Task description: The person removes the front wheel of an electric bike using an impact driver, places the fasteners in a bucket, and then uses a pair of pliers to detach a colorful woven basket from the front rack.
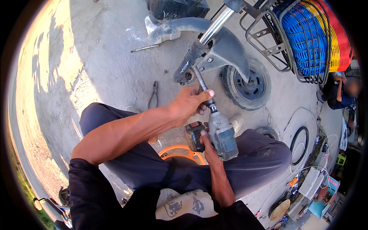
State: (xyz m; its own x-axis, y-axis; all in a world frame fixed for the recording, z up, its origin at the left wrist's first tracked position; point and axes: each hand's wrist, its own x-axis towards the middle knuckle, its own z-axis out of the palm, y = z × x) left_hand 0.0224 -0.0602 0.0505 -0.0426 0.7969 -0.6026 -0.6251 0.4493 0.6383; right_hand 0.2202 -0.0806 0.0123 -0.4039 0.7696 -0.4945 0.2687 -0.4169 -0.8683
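My left hand (188, 103) grips a metal socket extension (199, 77) where it joins the drill-shaped grey impact wrench (223, 134). My right hand (209, 147) is wrapped round the wrench's handle, by its black battery (194, 135). The extension's far end meets the lower part of a front fork (188, 63) with a shiny tube, beside a dark plastic mudguard (230, 48). Behind this lies or stands a small tyred wheel (248, 90). I sit low, legs bent around an orange round stool or ring (184, 150).
Pliers (153, 96) and a long tool (144, 48) lie on the concrete. A metal rack holds colourful woven seats or baskets (306, 42) at upper right. Another person (339, 94) sits at the right. A black tyre (299, 145), hoses and assorted items line the lower right.
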